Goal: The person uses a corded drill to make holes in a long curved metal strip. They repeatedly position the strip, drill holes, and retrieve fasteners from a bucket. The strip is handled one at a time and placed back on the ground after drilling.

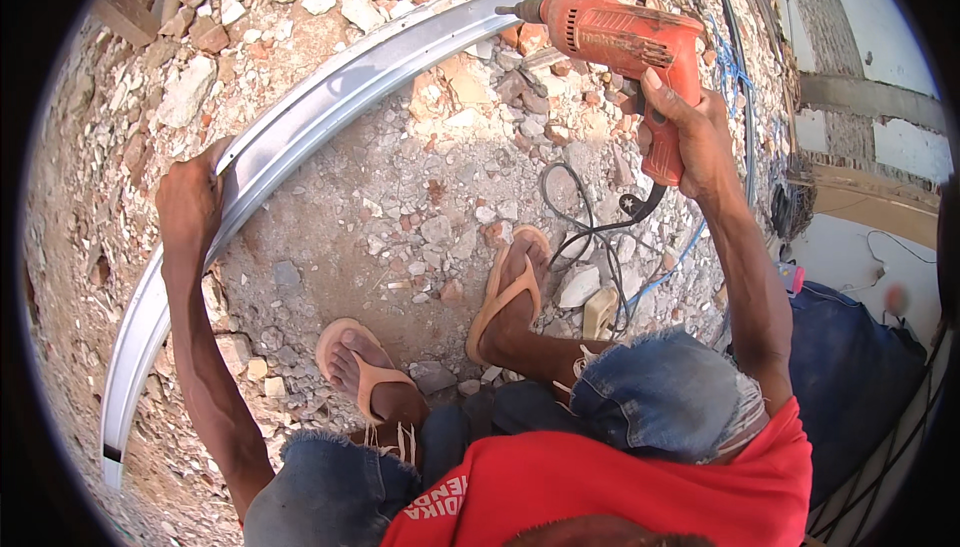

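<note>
A long metal channel (pixel 330 87) runs over the rubble from the lower left to the upper right, bent by the lens. My left hand (pixel 190 199) is closed around it on the left side. In my right hand (pixel 690 127) is a red corded power drill (pixel 615 32), gripped by its handle. The drill points left, and its dark tip (pixel 508 10) lies over the channel's far stretch; whether it touches the metal I cannot tell. From the handle's base hangs a black cord (pixel 650 205).
Broken brick and stone rubble (pixel 440 237) covers the ground. Loops of cord (pixel 590 232) lie beside my sandalled right foot (pixel 515 292). A blue cable (pixel 735 67) runs along the right, near a wall (pixel 870 152). A dark blue bag-like thing (pixel 850 367) sits at the lower right.
</note>
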`<action>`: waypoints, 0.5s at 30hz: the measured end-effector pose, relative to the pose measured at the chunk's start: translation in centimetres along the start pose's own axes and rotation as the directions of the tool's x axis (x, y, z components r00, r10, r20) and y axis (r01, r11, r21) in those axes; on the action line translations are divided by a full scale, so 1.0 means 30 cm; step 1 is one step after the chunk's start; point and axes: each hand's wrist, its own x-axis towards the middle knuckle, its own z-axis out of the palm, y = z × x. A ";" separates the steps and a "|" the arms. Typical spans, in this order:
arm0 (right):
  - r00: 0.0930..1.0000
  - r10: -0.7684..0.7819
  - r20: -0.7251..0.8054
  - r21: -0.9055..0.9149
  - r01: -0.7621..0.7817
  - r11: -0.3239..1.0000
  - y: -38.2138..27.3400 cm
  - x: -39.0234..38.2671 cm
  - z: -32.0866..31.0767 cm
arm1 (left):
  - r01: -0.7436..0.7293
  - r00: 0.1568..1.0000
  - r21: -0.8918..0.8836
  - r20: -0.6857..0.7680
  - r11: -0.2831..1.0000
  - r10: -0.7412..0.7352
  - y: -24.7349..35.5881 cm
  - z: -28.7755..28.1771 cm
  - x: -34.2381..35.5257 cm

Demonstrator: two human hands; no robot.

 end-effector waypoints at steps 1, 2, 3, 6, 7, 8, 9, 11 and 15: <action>1.000 -0.011 -0.013 -0.012 0.011 1.000 0.001 0.024 0.005 | -0.007 1.000 -0.030 0.019 1.000 0.008 -0.015 -0.015 0.020; 1.000 -0.021 -0.024 -0.026 0.020 0.999 0.003 0.045 0.010 | -0.032 0.999 -0.079 0.032 0.996 0.034 -0.029 -0.026 0.044; 0.998 -0.030 -0.057 -0.045 0.027 0.999 0.008 0.067 0.015 | -0.066 0.998 -0.095 0.001 0.993 0.066 -0.039 -0.030 0.059; 0.991 -0.044 -0.125 -0.036 0.040 0.999 0.029 0.120 0.027 | -0.049 0.998 -0.131 0.042 0.990 0.055 -0.069 -0.042 0.093; 0.988 -0.038 -0.152 -0.051 0.030 0.998 0.034 0.140 0.029 | -0.090 0.996 -0.129 0.015 0.988 0.092 -0.074 -0.043 0.098; 0.987 -0.049 -0.152 -0.052 0.041 0.998 0.040 0.157 0.032 | -0.122 0.993 -0.138 -0.019 0.983 0.120 -0.078 -0.044 0.102; 0.987 -0.060 -0.150 -0.055 0.052 0.997 0.043 0.174 0.032 | -0.131 0.991 -0.148 -0.037 0.980 0.127 -0.080 -0.046 0.105; 0.988 -0.048 -0.147 -0.010 0.047 0.999 0.046 0.201 0.027 | -0.142 0.990 -0.143 -0.042 0.979 0.138 -0.082 -0.052 0.110; 0.991 -0.071 -0.118 -0.014 0.070 0.997 0.047 0.231 0.005 | -0.102 0.994 -0.198 0.014 0.975 0.107 -0.080 -0.063 0.116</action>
